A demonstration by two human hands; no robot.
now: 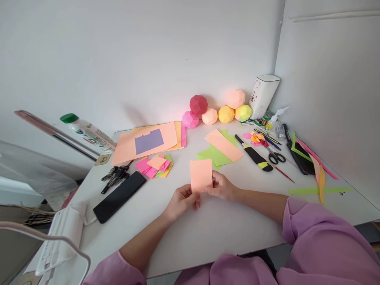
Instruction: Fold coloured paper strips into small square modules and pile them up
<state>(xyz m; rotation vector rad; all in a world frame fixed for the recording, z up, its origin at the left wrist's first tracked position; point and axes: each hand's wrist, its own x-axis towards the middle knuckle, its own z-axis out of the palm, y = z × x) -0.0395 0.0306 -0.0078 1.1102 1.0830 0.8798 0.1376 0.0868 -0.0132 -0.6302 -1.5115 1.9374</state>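
A rectangular peach paper (201,174) is held up between both hands over the middle of the white table. My left hand (183,200) pinches its lower left corner, with the thumb on the front face. At the lower right edge my right hand (222,186) grips the same paper between thumb and fingers. Just behind it lie a peach strip (225,145) and green paper pieces (218,155). Small pink, peach, green and orange squares (156,163) are piled to the left. Farther back sit several faceted paper balls (226,114).
Large coloured sheets (124,148), keys (118,174) and a black phone (119,196) lie left, near a power strip (61,237) and bottle (89,132). A cutter (257,158), scissors (276,157), glue bottle (270,123) and paper strips (320,190) lie right.
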